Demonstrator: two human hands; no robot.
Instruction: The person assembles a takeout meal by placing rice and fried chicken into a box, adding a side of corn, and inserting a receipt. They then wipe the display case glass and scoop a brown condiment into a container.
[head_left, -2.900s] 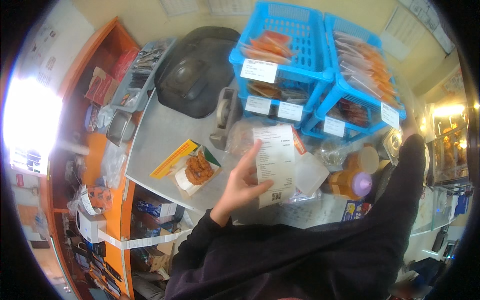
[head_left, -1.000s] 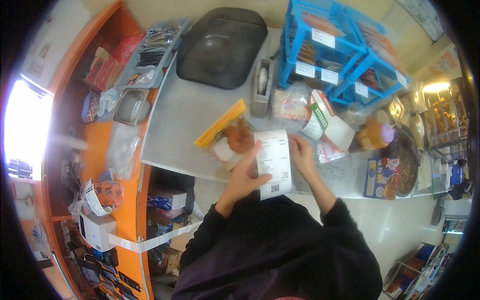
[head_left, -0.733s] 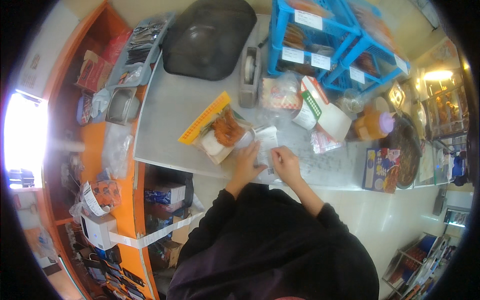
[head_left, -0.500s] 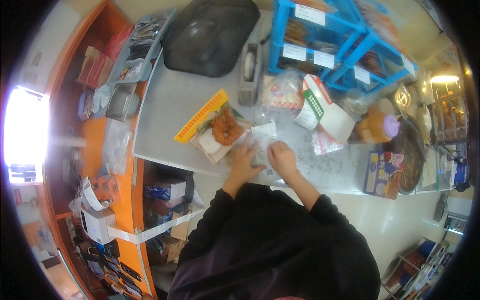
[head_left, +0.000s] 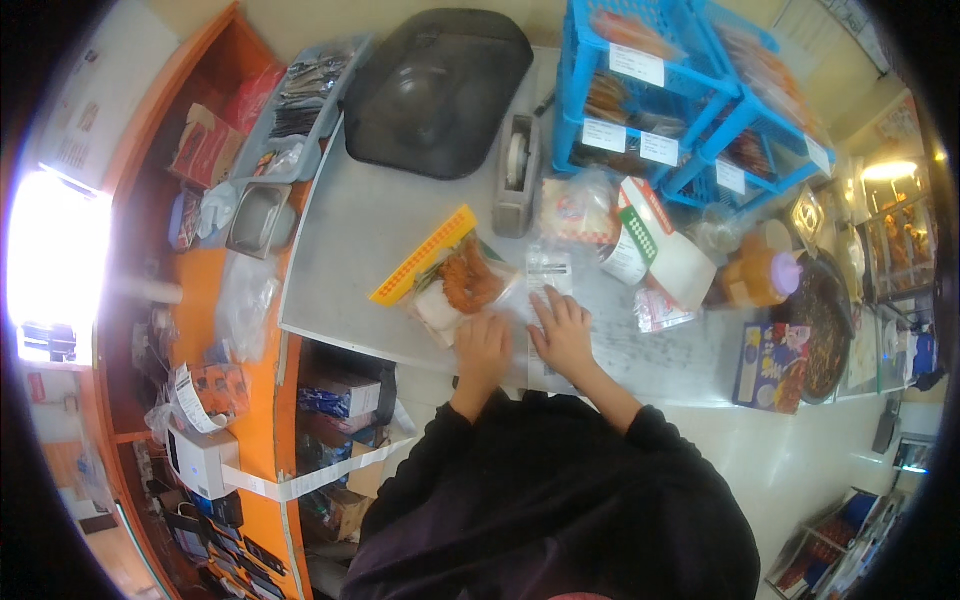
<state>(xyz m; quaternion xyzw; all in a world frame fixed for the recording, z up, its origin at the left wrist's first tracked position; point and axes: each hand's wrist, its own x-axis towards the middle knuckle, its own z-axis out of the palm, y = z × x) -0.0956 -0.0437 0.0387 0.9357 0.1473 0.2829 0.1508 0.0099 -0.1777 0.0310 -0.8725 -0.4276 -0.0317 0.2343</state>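
On the metal counter lies an opened food box [head_left: 424, 255] with a yellow-and-red checked lid. It holds fried chicken [head_left: 468, 280] and a mound of white rice [head_left: 434, 306]. My left hand [head_left: 484, 352] is at the box's near right corner, its fingers smeared by motion. A long paper receipt [head_left: 549, 268] runs along the counter right of the box. Over it lies my right hand [head_left: 564, 332], open, with the fingers stretched forward and pressing the paper flat.
Behind the receipt stands a grey tape dispenser [head_left: 516, 180], beside a wrapped burger-like packet [head_left: 580, 208] and a white carton [head_left: 682, 265]. Blue baskets [head_left: 640, 100] and a black tray [head_left: 435, 95] are farther back. A sauce bottle [head_left: 760, 278] stands right; a label printer [head_left: 203, 462] sits left.
My right hand has gone from curled to spread flat on the receipt. My left hand has left the receipt and moved to the box's near corner. The view has shifted slightly.
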